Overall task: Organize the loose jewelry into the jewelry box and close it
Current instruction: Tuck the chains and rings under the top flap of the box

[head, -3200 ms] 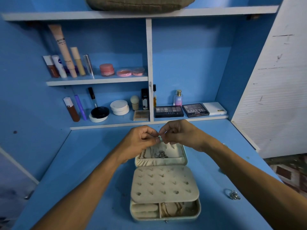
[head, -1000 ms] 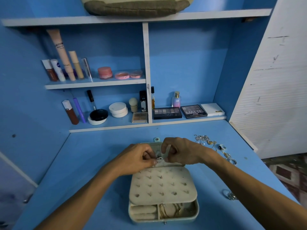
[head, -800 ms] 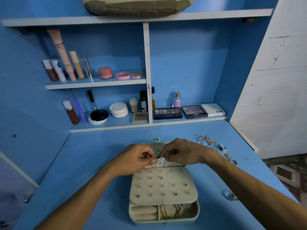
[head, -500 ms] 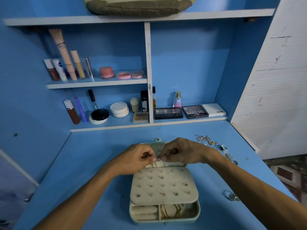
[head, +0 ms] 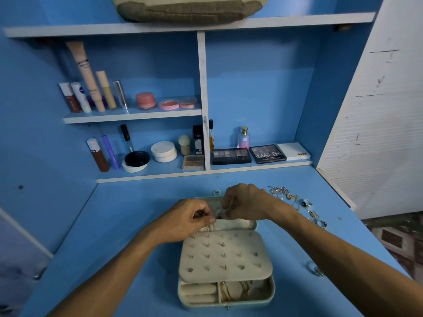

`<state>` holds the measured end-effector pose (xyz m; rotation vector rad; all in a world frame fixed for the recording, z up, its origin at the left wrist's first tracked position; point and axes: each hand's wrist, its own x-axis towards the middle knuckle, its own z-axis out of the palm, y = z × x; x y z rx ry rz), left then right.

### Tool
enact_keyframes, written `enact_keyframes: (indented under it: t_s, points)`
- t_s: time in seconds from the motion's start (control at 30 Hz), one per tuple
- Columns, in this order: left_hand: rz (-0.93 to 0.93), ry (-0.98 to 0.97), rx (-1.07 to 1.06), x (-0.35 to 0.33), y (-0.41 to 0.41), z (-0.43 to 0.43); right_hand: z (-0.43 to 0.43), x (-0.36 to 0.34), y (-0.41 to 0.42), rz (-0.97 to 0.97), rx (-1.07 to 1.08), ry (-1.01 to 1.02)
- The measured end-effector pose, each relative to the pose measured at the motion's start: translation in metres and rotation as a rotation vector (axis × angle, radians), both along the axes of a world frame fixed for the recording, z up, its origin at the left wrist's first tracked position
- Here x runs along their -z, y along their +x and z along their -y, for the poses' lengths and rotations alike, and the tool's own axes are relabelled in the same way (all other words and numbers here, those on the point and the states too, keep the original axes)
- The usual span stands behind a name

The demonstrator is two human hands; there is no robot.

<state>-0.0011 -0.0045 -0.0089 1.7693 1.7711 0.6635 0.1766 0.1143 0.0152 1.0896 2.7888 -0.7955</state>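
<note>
Our jewelry box lies open on the blue tabletop, its long axis running straight away from us. The base is nearest, the studded earring panel rests over it, and the lid lies flat at the far end with its clasp tab pointing at the shelves. Over the lid our left hand and right hand meet, fingers curled, each grip pinched on a small piece of jewelry too tiny to make out. A trail of loose jewelry lies on the tabletop just right of our right wrist. One ring sits apart, right of the base.
</note>
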Motion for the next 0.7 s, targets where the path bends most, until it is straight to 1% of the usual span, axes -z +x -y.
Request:
enact_keyframes:
  t_s: [0.07,0.17,0.33,0.43,0.5,0.57,0.63,0.7]
  points:
    - [0.007,0.012,-0.004,0.001,0.001,0.0,-0.001,0.001,0.003,-0.039,-0.03,-0.014]
    - [0.01,0.022,-0.029,0.004,0.001,0.001,0.006,0.002,0.006,-0.004,-0.103,-0.036]
    - [-0.003,0.041,-0.043,0.005,0.004,0.001,0.009,0.004,0.009,-0.009,-0.117,-0.084]
    - [-0.048,0.065,-0.047,0.004,0.005,0.002,0.006,0.005,0.011,-0.075,-0.059,-0.119]
    - [-0.021,0.068,-0.056,0.004,0.005,0.003,0.003,0.008,0.011,-0.095,-0.001,-0.075]
    - [0.005,0.066,-0.057,0.005,0.005,0.004,0.004,0.011,0.01,-0.043,0.009,-0.009]
    - [0.013,0.064,-0.053,0.005,0.004,0.004,0.008,0.012,0.008,-0.003,-0.011,0.006]
    - [0.021,0.063,-0.056,0.005,0.005,0.003,0.01,0.013,0.008,-0.01,-0.015,-0.001]
